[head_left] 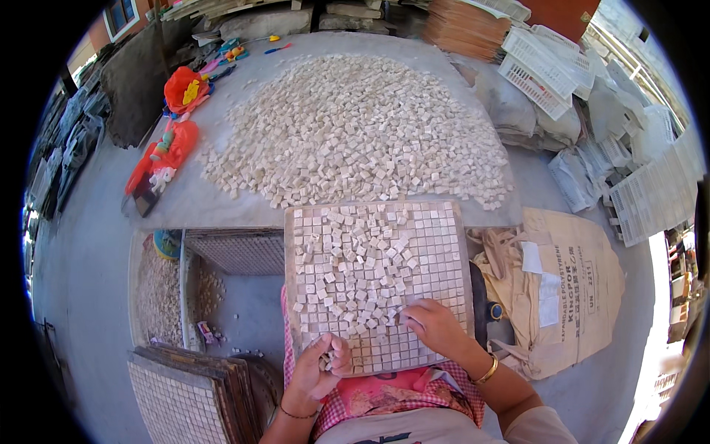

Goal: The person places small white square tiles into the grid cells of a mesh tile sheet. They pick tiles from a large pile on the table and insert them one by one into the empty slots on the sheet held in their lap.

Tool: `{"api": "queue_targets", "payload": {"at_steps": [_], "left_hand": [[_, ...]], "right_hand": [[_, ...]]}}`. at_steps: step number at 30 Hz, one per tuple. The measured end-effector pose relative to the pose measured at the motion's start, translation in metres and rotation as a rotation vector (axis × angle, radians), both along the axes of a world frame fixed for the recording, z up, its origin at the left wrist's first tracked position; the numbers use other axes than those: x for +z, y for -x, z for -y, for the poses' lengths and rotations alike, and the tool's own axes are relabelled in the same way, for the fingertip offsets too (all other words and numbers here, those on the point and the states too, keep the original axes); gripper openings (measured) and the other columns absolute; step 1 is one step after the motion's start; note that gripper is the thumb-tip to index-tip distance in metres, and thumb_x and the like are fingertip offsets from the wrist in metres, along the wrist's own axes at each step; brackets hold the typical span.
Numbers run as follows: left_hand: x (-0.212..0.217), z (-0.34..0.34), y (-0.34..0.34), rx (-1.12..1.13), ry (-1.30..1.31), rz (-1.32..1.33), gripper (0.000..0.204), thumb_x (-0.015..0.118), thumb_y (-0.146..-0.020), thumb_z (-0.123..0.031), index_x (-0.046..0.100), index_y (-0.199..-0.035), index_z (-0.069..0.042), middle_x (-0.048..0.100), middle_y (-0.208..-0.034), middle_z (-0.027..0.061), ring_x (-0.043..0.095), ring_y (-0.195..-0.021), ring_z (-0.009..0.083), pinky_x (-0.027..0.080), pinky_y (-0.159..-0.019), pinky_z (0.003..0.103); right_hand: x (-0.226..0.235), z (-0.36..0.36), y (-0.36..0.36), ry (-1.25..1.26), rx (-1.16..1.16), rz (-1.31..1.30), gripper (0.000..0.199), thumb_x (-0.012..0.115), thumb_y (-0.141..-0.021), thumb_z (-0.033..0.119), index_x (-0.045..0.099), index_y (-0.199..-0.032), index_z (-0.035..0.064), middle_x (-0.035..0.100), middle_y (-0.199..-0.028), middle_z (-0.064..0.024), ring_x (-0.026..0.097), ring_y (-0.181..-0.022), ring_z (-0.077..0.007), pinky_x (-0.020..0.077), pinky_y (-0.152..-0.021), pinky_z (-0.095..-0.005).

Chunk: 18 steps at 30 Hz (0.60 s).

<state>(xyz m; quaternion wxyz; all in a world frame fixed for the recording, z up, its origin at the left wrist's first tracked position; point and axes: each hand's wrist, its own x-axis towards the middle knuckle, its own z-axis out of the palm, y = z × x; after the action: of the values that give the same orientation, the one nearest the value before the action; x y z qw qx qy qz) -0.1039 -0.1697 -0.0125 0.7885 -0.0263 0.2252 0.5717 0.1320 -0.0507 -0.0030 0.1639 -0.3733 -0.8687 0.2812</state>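
A square grid tray rests in front of my body. Small pale stone cubes sit in its cells along the right side and near edge, while loose stone cubes lie scattered over its middle and left. My left hand is at the near left corner, fingers curled around several stone cubes. Over the lower right of the tray, my right hand has thumb and fingertips pinched together at a stone cube by the edge of the loose ones. Its other fingers are folded under, partly hidden.
Beyond the tray, a broad heap of stone cubes covers the table. Red plastic bags lie on its left. Stacked grid trays stand at lower left, beside a bin of stone chips. A brown sack lies right; white crates are behind.
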Motion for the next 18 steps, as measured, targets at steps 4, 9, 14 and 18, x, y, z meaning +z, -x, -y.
{"api": "queue_targets", "payload": {"at_steps": [4,9,14,18], "left_hand": [[-0.003,0.000,0.001,0.011,0.033,0.010,0.031,0.046,-0.098,-0.030,0.055,-0.084,-0.004,0.043,-0.069,0.0032,0.040,-0.061,0.0120,0.034,-0.054,0.024],[0.000,-0.002,-0.007,-0.024,0.040,-0.118,0.028,0.047,-0.097,-0.028,0.055,-0.085,-0.003,0.046,-0.071,0.0039,0.041,-0.059,0.0121,0.034,-0.052,0.024],[0.006,-0.004,-0.013,-0.072,0.038,-0.226,0.026,0.050,-0.095,-0.026,0.056,-0.086,-0.002,0.048,-0.073,0.0044,0.042,-0.058,0.0122,0.033,-0.051,0.024],[0.006,-0.003,-0.016,-0.076,0.019,-0.229,0.026,0.051,-0.095,-0.026,0.056,-0.085,-0.002,0.049,-0.073,0.0047,0.043,-0.059,0.0121,0.033,-0.050,0.025]], "right_hand": [[-0.006,0.003,0.002,-0.070,-0.040,-0.033,0.019,0.067,-0.078,0.011,0.063,-0.097,0.0066,0.063,-0.088,-0.0112,0.061,-0.082,-0.0295,0.0503,-0.072,-0.0384],[0.000,0.000,0.006,-0.116,-0.074,-0.041,0.018,0.068,-0.077,0.010,0.062,-0.094,0.0067,0.063,-0.088,-0.0105,0.061,-0.080,-0.0292,0.0507,-0.070,-0.0390],[0.000,-0.011,0.010,-0.132,-0.078,-0.085,0.019,0.066,-0.077,0.011,0.059,-0.095,0.0072,0.060,-0.088,-0.0090,0.060,-0.083,-0.0290,0.0496,-0.070,-0.0387],[0.002,-0.016,0.010,-0.060,-0.035,-0.063,0.018,0.066,-0.078,0.008,0.059,-0.095,0.0053,0.060,-0.087,-0.0105,0.060,-0.081,-0.0292,0.0491,-0.071,-0.0372]]}}
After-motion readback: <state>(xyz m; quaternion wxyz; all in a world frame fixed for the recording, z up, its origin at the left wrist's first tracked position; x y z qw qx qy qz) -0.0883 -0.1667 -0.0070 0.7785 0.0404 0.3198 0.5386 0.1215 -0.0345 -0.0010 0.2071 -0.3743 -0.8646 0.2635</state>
